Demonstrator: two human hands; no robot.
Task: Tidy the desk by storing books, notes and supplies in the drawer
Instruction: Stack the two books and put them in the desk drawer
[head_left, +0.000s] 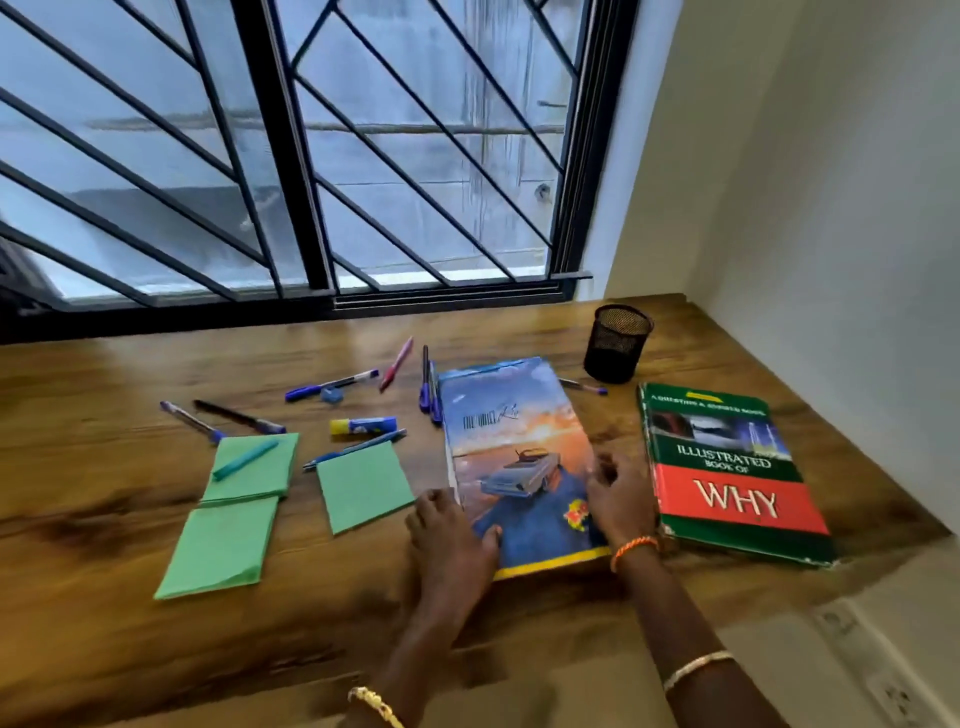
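A blue book with a car and sunset cover (514, 441) lies flat in the middle of the wooden desk (104, 649). My left hand (449, 540) rests on its near left edge with the thumb over the cover. My right hand (618, 496) grips its right edge. A green and red book titled "Illustrated Book of Why" (727, 473) lies to the right. Three green note pads (358, 486) (252, 465) (218, 551) lie on the left. Several pens (332, 384), a glue stick (363, 426) and a blue sharpener (332, 396) are scattered behind them. No drawer is in view.
A black mesh pen holder (618, 343) stands at the back right, with a pen (584, 386) beside it. A barred window (311, 156) runs along the desk's far edge. A wall (831, 208) closes the right side.
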